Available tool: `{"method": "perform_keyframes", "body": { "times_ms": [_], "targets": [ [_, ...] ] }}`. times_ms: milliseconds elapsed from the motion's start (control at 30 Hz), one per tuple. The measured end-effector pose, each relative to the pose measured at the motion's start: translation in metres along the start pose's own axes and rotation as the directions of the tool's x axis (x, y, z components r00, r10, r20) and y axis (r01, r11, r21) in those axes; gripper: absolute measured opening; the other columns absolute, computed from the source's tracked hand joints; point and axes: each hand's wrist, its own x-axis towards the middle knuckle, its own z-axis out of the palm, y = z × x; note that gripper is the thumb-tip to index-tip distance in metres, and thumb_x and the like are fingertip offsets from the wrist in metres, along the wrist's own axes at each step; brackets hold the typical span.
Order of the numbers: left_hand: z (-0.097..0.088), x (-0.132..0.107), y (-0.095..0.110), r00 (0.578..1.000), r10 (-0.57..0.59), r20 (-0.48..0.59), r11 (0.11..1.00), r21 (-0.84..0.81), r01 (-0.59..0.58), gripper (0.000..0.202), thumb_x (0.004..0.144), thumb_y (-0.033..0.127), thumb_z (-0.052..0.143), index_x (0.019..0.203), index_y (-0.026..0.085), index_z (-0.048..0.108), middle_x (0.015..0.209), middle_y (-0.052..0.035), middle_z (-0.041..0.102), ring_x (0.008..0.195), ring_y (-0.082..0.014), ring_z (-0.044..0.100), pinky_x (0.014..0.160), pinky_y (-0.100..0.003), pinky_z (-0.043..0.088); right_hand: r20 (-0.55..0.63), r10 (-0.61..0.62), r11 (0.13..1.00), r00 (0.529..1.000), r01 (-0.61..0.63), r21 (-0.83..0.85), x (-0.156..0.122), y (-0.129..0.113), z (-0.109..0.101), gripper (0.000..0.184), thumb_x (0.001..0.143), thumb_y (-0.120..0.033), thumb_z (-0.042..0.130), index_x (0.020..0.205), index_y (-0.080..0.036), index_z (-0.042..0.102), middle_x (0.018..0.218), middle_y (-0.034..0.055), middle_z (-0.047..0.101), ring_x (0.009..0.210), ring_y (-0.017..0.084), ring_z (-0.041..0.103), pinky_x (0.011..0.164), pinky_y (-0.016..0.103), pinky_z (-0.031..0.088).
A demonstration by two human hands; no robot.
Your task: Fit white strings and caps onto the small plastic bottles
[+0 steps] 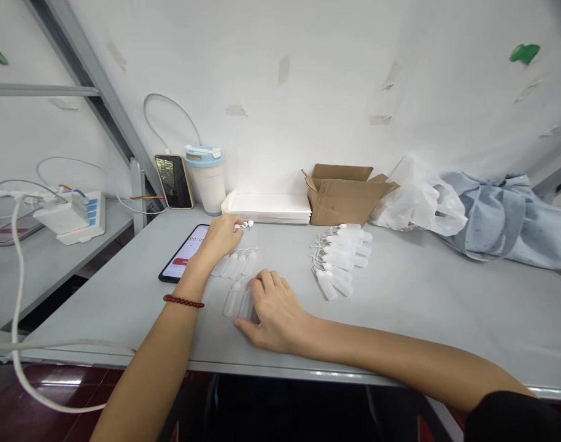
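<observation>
My right hand (275,313) grips a small translucent plastic bottle (246,304) between thumb and fingers, low over the table. Beside it lies a similar bottle (233,299) with a whitish top. Farther off, my left hand (221,238) has its fingers pinched together at some small white caps (249,224); a bit of white shows at the fingertips. Just below that hand, several more translucent bottles (238,264) lie in a row. To the right, a larger group of bottles (340,255) with white tops and thin white loops lies overlapping.
A phone (183,255) showing a timer lies by my left wrist. Along the wall stand another phone (174,181), a cup (207,181), a white stack (271,207), an open carton (342,196), a plastic bag (418,196) and a blue fabric bag (506,215). A cable (18,276) hangs at left.
</observation>
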Motion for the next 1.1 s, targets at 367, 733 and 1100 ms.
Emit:
{"method": "perform_keyframes", "body": {
  "times_ms": [367, 733, 1100],
  "targets": [
    [0.000, -0.001, 0.014, 0.998, -0.019, 0.054, 0.977, -0.212, 0.030, 0.033, 0.072, 0.018, 0.047, 0.096, 0.014, 0.070, 0.097, -0.0072, 0.072, 0.085, -0.0219, 0.065, 0.080, -0.029, 0.048, -0.020, 0.026, 0.959, 0.999, -0.019, 0.283, -0.017, 0.049, -0.013, 0.018, 0.082, -0.011, 0.050, 0.099, -0.013, 0.055, 0.099, 0.0103, 0.054, 0.084, 0.017, 0.055, 0.079, 0.033, 0.048],
    [0.001, -0.006, 0.028, 0.989, -0.028, 0.148, 0.900, -0.427, 0.089, 0.033, 0.070, 0.032, 0.052, 0.091, 0.014, 0.070, 0.090, -0.0066, 0.072, 0.082, -0.0221, 0.064, 0.077, -0.032, 0.049, 0.018, 0.153, 0.973, 0.988, -0.153, 0.174, -0.025, 0.053, -0.019, 0.035, 0.084, -0.035, 0.056, 0.108, -0.010, 0.052, 0.103, 0.0128, 0.058, 0.078, 0.021, 0.060, 0.069, 0.036, 0.049],
    [0.007, -0.006, 0.024, 0.984, 0.000, 0.175, 0.886, -0.457, 0.081, 0.032, 0.072, 0.033, 0.052, 0.091, 0.014, 0.069, 0.088, -0.0057, 0.071, 0.081, -0.0217, 0.064, 0.075, -0.032, 0.049, 0.105, 0.110, 0.957, 0.988, -0.134, 0.256, -0.028, 0.045, -0.022, 0.041, 0.083, -0.034, 0.061, 0.114, -0.011, 0.047, 0.093, 0.0109, 0.063, 0.076, 0.021, 0.062, 0.065, 0.032, 0.047]
  ]
}}
